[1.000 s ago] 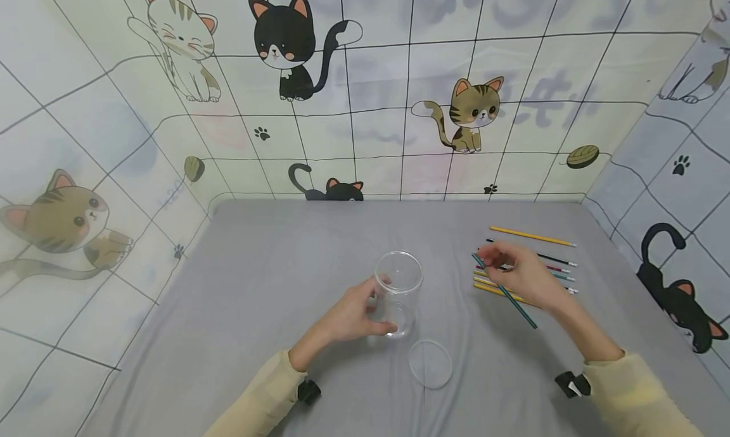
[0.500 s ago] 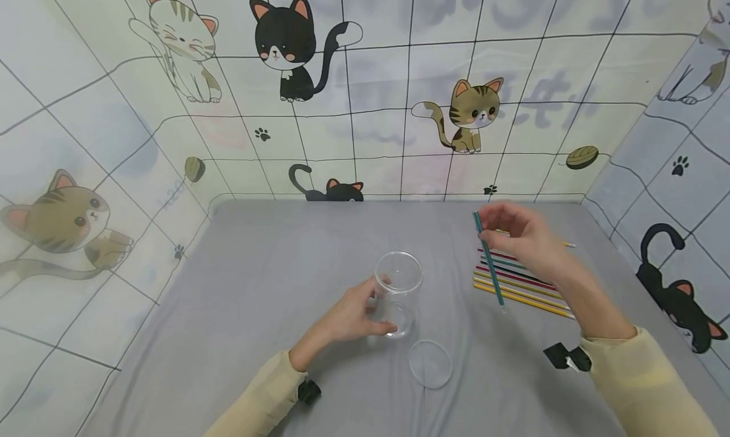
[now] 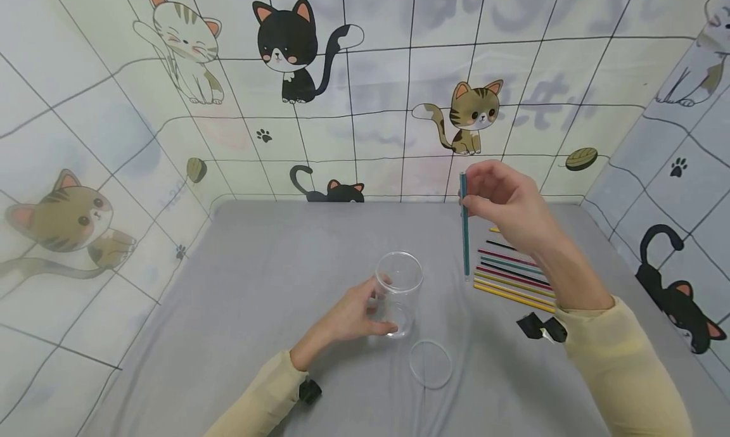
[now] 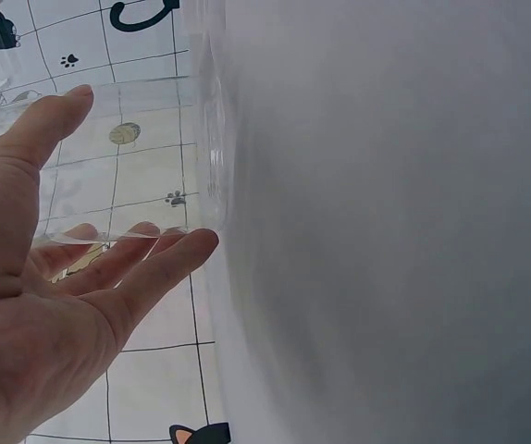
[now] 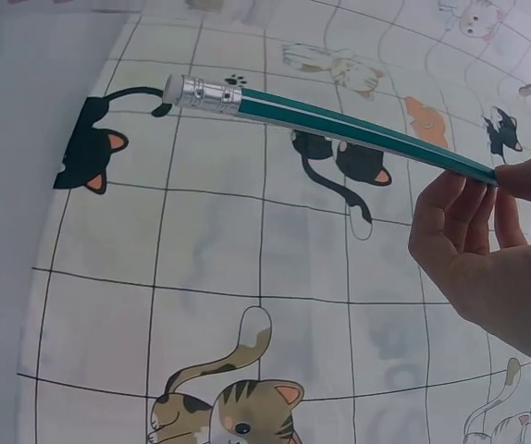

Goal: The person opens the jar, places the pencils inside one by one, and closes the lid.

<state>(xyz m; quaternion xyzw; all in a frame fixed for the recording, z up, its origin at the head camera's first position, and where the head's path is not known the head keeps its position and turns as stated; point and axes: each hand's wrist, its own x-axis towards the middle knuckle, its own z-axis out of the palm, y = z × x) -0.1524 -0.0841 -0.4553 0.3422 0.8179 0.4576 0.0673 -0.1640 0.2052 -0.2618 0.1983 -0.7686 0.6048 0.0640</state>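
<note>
A clear, see-through cup [image 3: 407, 301] stands upright near the middle of the table. My left hand [image 3: 353, 313] grips it from the left, thumb on the near side and fingers curled round the far side; the left wrist view shows the cup's wall [image 4: 145, 92] between thumb and fingers. Up and to the right of the cup, my right hand [image 3: 507, 202] pinches a teal pencil [image 3: 465, 234] near its upper end. The pencil hangs almost vertical. In the right wrist view its white eraser and silver ferrule [image 5: 210, 94] are at the end away from the fingers.
Several pencils [image 3: 513, 274] in yellow, red, black and teal lie side by side on the grey cloth [image 3: 274, 253] at the right, partly behind my right arm. A clear round lid or ring [image 3: 430, 364] lies in front of the cup. A cat-print curtain [image 3: 382, 126] surrounds the table.
My right hand has lifted the teal pencil up and leftward from above the row of pencils. The pencil has turned from slanted to nearly upright. My left hand and the cup have stayed put.
</note>
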